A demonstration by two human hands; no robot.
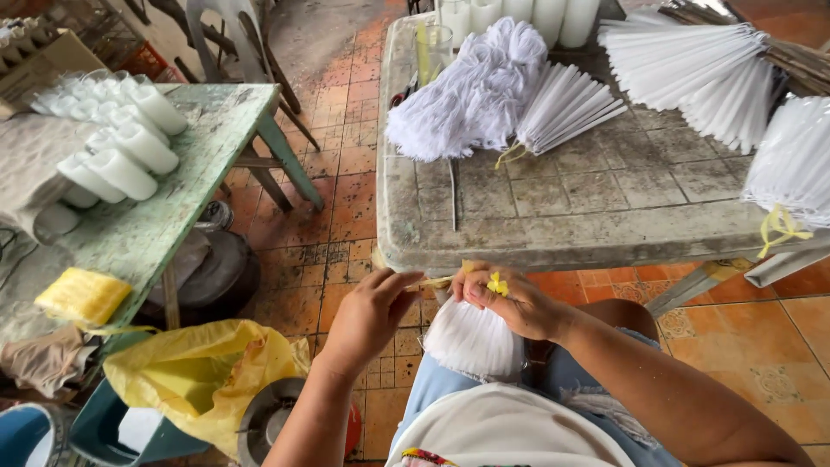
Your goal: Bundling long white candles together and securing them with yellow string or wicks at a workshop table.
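Observation:
A bundle of thin white candles (471,337) rests on my lap, fanning out toward me. My right hand (510,303) grips its upper end, where a yellow string (497,283) is knotted around it. My left hand (367,311) pinches the loose end of that string between thumb and fingers and holds it out to the left, just below the edge of the stone table (553,233).
On the stone table lie tied white candle bundles (566,108), a white wick heap (475,95) and a glass (432,47). A green table (216,130) at left holds thick white candles (130,147) and a yellow string pack (82,296). A yellow plastic bag (190,372) sits below.

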